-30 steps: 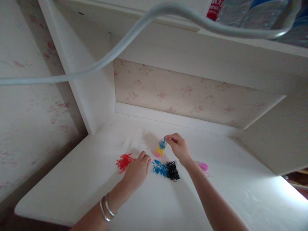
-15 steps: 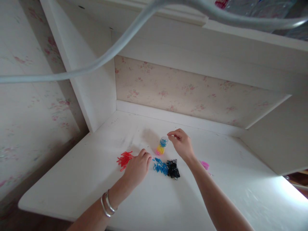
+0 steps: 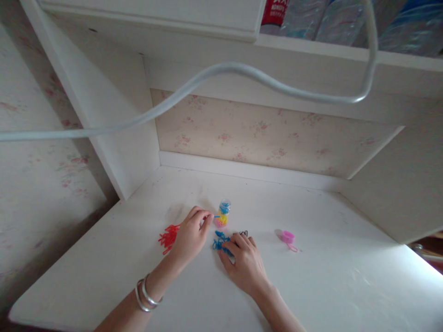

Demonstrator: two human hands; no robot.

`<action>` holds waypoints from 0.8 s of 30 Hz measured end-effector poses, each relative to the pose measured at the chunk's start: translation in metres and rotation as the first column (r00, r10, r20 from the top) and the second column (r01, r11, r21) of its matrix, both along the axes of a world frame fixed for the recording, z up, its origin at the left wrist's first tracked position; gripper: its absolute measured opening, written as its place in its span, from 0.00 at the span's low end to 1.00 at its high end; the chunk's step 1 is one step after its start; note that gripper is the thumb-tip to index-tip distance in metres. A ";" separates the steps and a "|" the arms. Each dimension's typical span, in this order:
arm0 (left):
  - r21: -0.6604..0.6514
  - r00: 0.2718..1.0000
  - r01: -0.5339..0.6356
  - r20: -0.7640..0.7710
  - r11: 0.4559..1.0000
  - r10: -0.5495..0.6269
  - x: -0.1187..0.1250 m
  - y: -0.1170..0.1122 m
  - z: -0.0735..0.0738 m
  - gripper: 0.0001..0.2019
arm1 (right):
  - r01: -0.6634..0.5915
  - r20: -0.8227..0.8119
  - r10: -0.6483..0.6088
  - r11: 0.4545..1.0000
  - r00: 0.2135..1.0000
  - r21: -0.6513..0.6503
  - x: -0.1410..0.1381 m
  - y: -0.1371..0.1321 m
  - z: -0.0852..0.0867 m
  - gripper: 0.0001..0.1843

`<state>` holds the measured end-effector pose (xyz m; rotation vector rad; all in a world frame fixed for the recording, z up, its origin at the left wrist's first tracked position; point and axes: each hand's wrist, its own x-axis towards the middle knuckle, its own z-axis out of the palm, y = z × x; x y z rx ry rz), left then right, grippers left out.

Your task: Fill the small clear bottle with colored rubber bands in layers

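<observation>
My left hand [image 3: 194, 231] is pinched on a small blue rubber band [image 3: 216, 216], which sticks out past the fingertips in front of the jar. A clear jar [image 3: 224, 208] stands upright, with pink, yellow and blue bands layered inside. My right hand [image 3: 245, 263] is down at the pile of blue rubber bands [image 3: 218, 242], its thumb and forefinger curled around some of them. Behind its knuckles the black rubber bands [image 3: 245, 233] are mostly hidden. Beside my left hand, partly covered by it, lies a pile of red rubber bands [image 3: 169, 239].
A pink round lid-like piece [image 3: 288, 237] with a pink loop lies on the white desk [image 3: 339, 276] at the right. A pale cable [image 3: 228, 69] hangs across the upper view. Plastic-wrapped items [image 3: 308, 20] sit on the shelf above.
My right hand has come down from beside the jar's mouth to the blue pile. My left hand has risen slightly towards the jar, a blue band now showing at its fingertips. The view has shifted.
</observation>
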<state>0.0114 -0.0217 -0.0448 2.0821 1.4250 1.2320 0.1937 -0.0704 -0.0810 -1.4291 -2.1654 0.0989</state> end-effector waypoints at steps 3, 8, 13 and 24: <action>0.049 1.000 -0.013 -0.005 0.999 0.013 0.008 0.011 0.019 0.13 | 0.028 0.102 -0.031 0.999 0.994 0.034 -0.005 -0.001 -0.003 0.07; 0.118 0.993 -0.022 -0.114 0.993 0.035 0.021 0.031 0.036 0.12 | 0.030 0.137 -0.037 0.998 0.990 0.055 -0.003 -0.001 -0.012 0.07; 0.095 0.962 -0.032 -0.268 0.995 0.057 0.029 0.040 0.038 0.12 | 0.042 0.120 -0.050 0.997 0.991 0.066 -0.004 -0.002 -0.011 0.06; 0.104 0.966 -0.004 -0.258 0.995 0.031 0.027 0.042 0.035 0.13 | 0.069 0.111 -0.077 0.995 0.991 0.068 -0.005 0.000 -0.011 0.06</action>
